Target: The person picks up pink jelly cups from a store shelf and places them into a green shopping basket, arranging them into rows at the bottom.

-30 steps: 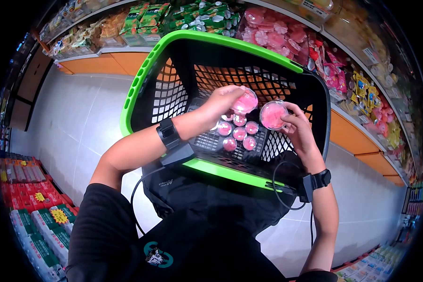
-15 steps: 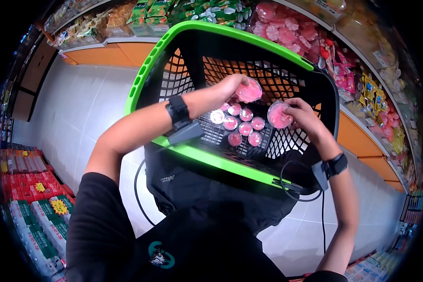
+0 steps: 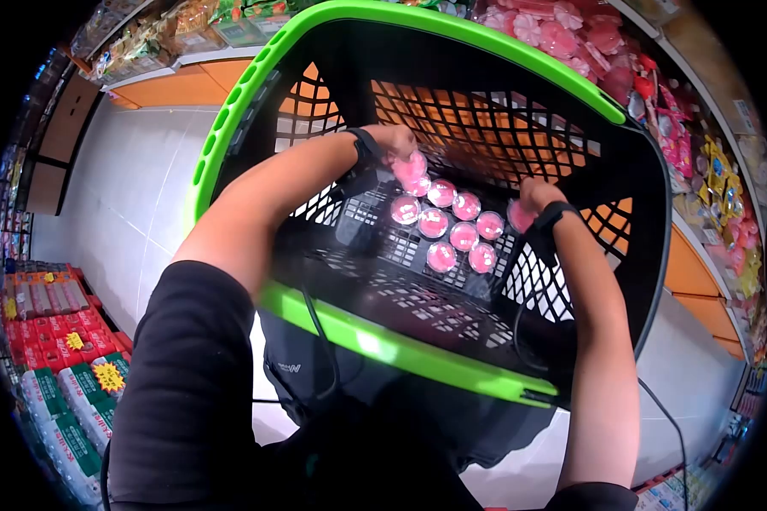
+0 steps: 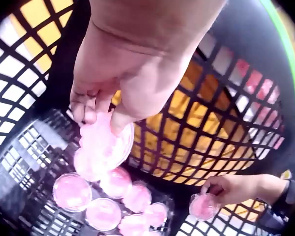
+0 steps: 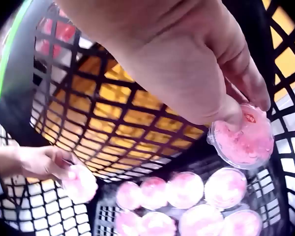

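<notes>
Pinches with the left hand (image 4: 130, 83) a pink cup (image 4: 103, 142): held near its upper edge, with thumb tip on the near face and curled fingers at the far side. Hangs tilted below those fingertips, overlapping other pink cups (image 3: 433, 223) in view; cannot tell whether touching them. Pinches with the right hand (image 5: 187, 69) a clear round cup (image 5: 243, 140) with pink contents: pressed at the upper part by the thumb, met by fingers behind the rim, partly hidden. Hangs tilted below the thumb, well apart from the left-held one. Held, in both cases, inside a black basket (image 3: 452, 366) with green rim, low over the mesh floor and beside the loose group.
</notes>
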Tool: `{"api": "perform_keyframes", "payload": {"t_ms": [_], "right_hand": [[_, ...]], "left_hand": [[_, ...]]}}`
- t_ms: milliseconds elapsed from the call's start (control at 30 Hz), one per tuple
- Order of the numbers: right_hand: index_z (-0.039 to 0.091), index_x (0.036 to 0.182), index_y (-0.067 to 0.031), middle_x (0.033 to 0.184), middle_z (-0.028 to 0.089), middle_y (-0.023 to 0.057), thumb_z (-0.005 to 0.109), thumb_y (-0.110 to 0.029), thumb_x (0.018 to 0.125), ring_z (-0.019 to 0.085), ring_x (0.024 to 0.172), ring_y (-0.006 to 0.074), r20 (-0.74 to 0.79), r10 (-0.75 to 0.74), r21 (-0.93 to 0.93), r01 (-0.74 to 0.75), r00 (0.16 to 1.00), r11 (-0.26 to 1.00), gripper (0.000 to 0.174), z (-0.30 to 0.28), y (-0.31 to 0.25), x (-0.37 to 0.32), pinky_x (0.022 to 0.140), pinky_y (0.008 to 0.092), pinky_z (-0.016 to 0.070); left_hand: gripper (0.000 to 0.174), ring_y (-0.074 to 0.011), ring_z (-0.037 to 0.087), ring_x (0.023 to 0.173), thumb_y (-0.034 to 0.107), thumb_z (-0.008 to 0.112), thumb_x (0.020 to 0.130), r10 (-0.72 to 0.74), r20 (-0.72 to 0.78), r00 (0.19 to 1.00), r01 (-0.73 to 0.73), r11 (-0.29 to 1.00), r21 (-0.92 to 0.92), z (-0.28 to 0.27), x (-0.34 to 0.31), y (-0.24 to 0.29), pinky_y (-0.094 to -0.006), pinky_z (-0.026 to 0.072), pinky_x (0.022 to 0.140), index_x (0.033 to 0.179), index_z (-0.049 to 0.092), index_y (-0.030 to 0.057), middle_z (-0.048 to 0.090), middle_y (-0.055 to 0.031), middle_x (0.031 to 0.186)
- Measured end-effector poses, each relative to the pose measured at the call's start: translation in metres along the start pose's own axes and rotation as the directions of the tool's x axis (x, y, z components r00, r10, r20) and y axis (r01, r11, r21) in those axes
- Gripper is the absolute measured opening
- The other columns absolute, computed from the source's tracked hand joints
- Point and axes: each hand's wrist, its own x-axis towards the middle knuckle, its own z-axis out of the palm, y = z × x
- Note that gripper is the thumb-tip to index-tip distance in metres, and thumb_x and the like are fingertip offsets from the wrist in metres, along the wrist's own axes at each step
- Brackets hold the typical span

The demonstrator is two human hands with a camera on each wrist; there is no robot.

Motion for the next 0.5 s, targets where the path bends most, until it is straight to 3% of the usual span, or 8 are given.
{"api": "perform_keyframes", "payload": {"t_ms": [33, 67, 100, 167, 267, 367, 400, 500], "right_hand": [[0.063, 0.101, 0.0053, 0.108, 0.062, 0.0228, 0.055, -0.009, 0.080, 0.061, 0.101, 0.0341, 0.031, 0.032, 0.042, -0.034, 0.999, 0.999, 0.026, 0.018, 0.002, 0.009, 0.086, 0.0403, 0.0494], [0.063, 0.100, 0.0040, 0.108, 0.062, 0.0222, 0.056, -0.008, 0.081, 0.061, 0.102, 0.0343, -0.063, 0.051, 0.054, -0.048, 0.997, 0.997, 0.024, 0.035, 0.003, 0.009, 0.087, 0.0411, 0.0493], [0.064, 0.100, 0.0026, 0.108, 0.062, 0.0216, 0.056, -0.007, 0.081, 0.060, 0.103, 0.0344, -0.156, 0.076, 0.070, -0.066, 0.985, 0.995, 0.023, 0.052, 0.006, 0.007, 0.087, 0.0418, 0.0492], [0.064, 0.099, -0.0006, 0.107, 0.063, 0.0212, 0.057, -0.007, 0.081, 0.060, 0.102, 0.0355, -0.129, 0.117, 0.069, -0.109, 0.985, 0.992, 0.021, 0.069, 0.011, 0.013, 0.087, 0.0416, 0.0494], [0.064, 0.100, -0.0019, 0.106, 0.063, 0.0213, 0.057, -0.008, 0.080, 0.060, 0.102, 0.0357, -0.120, 0.108, 0.071, -0.100, 0.987, 0.992, 0.023, 0.080, 0.010, 0.013, 0.086, 0.0413, 0.0499], [0.064, 0.101, -0.0018, 0.105, 0.063, 0.0221, 0.056, -0.010, 0.080, 0.060, 0.101, 0.0354, -0.092, 0.115, 0.092, -0.106, 0.989, 0.990, 0.024, 0.084, 0.011, 0.008, 0.086, 0.0409, 0.0500], [0.061, 0.107, -0.0021, 0.106, 0.062, 0.0232, 0.053, -0.013, 0.082, 0.060, 0.102, 0.0360, -0.062, 0.122, 0.077, -0.117, 0.991, 0.990, 0.029, 0.082, 0.011, 0.009, 0.086, 0.0402, 0.0502], [0.056, 0.110, -0.0036, 0.108, 0.061, 0.0224, 0.055, -0.008, 0.083, 0.060, 0.102, 0.0373, -0.183, 0.189, 0.162, -0.160, 0.965, 0.974, 0.028, 0.104, 0.015, 0.016, 0.086, 0.0425, 0.0496]], "left_hand": [[0.026, -0.0165, 0.058, 0.060, 0.008, 0.058, 0.074, 0.060, -0.025, 0.998, -0.056, 0.992, 0.116, 0.004, 0.012, -0.020, -0.0299, 0.0471, 0.048, 0.100, 0.063, 0.0056, 0.059, -0.0055, 0.072], [0.035, -0.0212, 0.064, 0.070, 0.010, 0.060, 0.072, 0.042, -0.135, 0.990, -0.026, 0.993, 0.117, 0.009, 0.018, -0.036, -0.0338, 0.0513, 0.054, 0.106, 0.065, 0.0072, 0.065, -0.0107, 0.080], [0.037, -0.0236, 0.066, 0.077, 0.016, 0.062, 0.072, 0.119, -0.207, 0.971, -0.085, 0.983, 0.165, 0.013, 0.022, -0.053, -0.0345, 0.0532, 0.062, 0.107, 0.067, 0.0093, 0.068, -0.0142, 0.087], [0.032, -0.0260, 0.067, 0.080, 0.019, 0.063, 0.072, 0.112, -0.339, 0.934, -0.015, 0.961, 0.277, 0.026, 0.042, -0.081, -0.0340, 0.0532, 0.070, 0.102, 0.070, 0.0088, 0.068, -0.0157, 0.089], [0.029, -0.0335, 0.064, 0.094, 0.014, 0.060, 0.074, 0.064, -0.325, 0.944, -0.003, 0.983, 0.185, 0.035, 0.038, -0.101, -0.0380, 0.0513, 0.078, 0.100, 0.068, 0.0047, 0.067, -0.0192, 0.094], [0.027, -0.0336, 0.064, 0.094, 0.016, 0.060, 0.076, 0.118, -0.423, 0.898, -0.041, 0.982, 0.187, 0.046, 0.033, -0.110, -0.0380, 0.0508, 0.081, 0.100, 0.069, 0.0065, 0.067, -0.0191, 0.095], [0.027, -0.0336, 0.062, 0.098, 0.018, 0.061, 0.077, 0.062, -0.447, 0.892, 0.012, 0.987, 0.161, 0.050, 0.033, -0.109, -0.0390, 0.0491, 0.085, 0.101, 0.069, 0.0062, 0.066, -0.0195, 0.099], [0.039, -0.0342, 0.060, 0.100, 0.026, 0.068, 0.077, -0.055, -0.569, 0.820, 0.108, 0.992, 0.059, 0.063, 0.054, -0.127, -0.0397, 0.0468, 0.089, 0.105, 0.063, 0.0009, 0.064, -0.0214, 0.103]]}}
